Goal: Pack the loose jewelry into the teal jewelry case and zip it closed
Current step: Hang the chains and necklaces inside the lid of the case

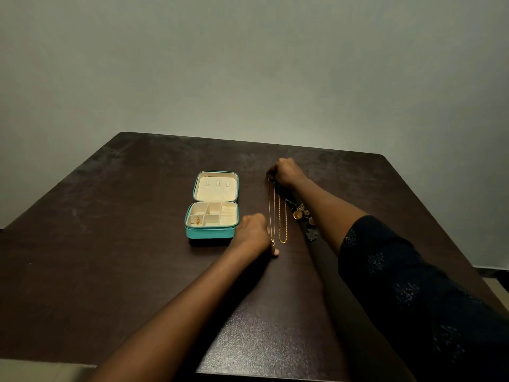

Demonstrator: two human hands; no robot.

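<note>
The teal jewelry case (pixel 210 232) lies open on the dark table, its cream lid flat behind it and a small gold piece (pixel 198 219) in a front compartment. To its right, a thin gold chain (pixel 271 210) and a thicker gold chain (pixel 281 216) lie stretched out side by side. My right hand (pixel 285 172) pinches the far end of the thin chain. My left hand (pixel 252 234) rests closed at its near end, by the pendant. Gold and dark earrings (pixel 304 216) lie beside my right forearm.
The dark wooden table (pixel 110 244) reaches a plain wall at the back. My right sleeve (pixel 413 285) crosses the table's right side. Bare tabletop lies left of the case and in front of it.
</note>
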